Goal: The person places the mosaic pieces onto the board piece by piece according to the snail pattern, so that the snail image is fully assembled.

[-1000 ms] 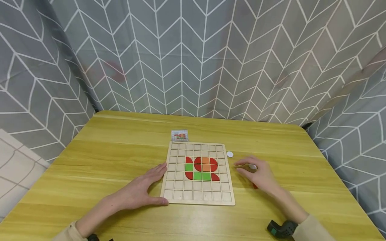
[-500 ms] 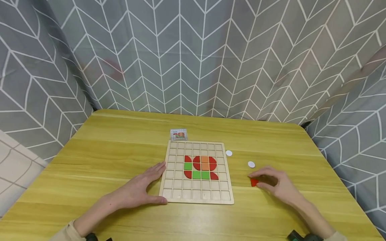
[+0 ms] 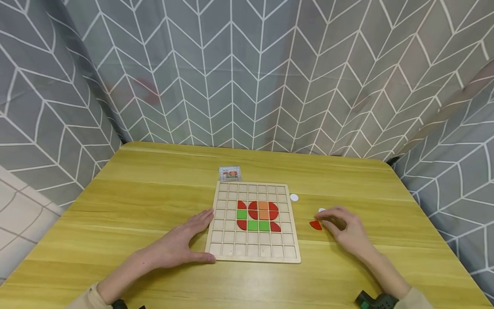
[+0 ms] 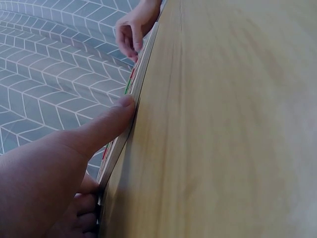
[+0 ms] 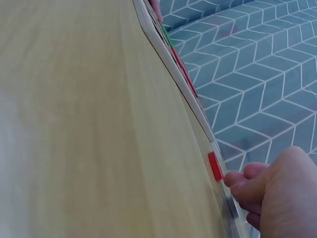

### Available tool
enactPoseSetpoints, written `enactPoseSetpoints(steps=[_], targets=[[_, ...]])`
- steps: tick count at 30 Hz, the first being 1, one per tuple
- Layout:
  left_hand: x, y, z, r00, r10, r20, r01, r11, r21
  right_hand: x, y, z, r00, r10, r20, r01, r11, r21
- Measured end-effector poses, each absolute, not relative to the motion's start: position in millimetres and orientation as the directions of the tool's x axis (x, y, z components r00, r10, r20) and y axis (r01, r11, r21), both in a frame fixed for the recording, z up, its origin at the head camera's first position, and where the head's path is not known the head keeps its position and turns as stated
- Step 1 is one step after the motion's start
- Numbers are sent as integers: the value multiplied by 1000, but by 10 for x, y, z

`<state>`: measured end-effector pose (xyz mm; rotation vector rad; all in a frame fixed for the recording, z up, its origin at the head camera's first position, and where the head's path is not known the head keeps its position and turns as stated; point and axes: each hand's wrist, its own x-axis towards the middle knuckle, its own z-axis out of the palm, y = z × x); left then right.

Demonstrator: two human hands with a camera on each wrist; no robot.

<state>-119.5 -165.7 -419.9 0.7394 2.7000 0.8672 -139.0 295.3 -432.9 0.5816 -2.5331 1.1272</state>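
Note:
A square wooden grid board (image 3: 251, 250) lies on the table with red, green and orange tiles set in its cells. My left hand (image 3: 183, 240) rests along its left side, fingertips at the edge and the thumb stretched toward the near corner. To the right of the board, my right hand (image 3: 345, 228) pinches a red quarter-circle tile (image 3: 315, 225) by one corner between thumb and forefinger. The right wrist view shows that red tile (image 5: 215, 166) low at the tabletop, right at the fingertips. A white disc (image 3: 322, 210) is partly covered by the right forefinger.
Another white disc (image 3: 294, 197) lies just off the board's right edge. Behind the board's far left corner is a small picture card (image 3: 230, 174) with a gridded coloured pattern. A patterned grey curtain (image 3: 247, 77) hangs beyond the wooden table (image 3: 154, 180).
The right hand reached down and right to the red quarter-circle tile, then shifted it slightly left and away from me, uncovering its curved edge. The left hand stays at the board.

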Motion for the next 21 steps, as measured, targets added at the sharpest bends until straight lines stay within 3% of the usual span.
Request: enactPoseSetpoints(steps=[4, 11, 21], targets=[[-1198, -1656, -4202, -855, 517, -52, 391, 707, 589, -1379, 2959, -4324, -845, -288, 450, -526, 595, -607], [-1206, -1651, -4208, -854, 518, -45, 399, 708, 583, -1378, 2904, -4316, -873, -286, 395, -477, 668, -571], [-1216, -1652, -4213, -855, 515, -55, 391, 712, 583, -1416, 2776, -4324, -875, -291, 387, -475, 668, -572]])
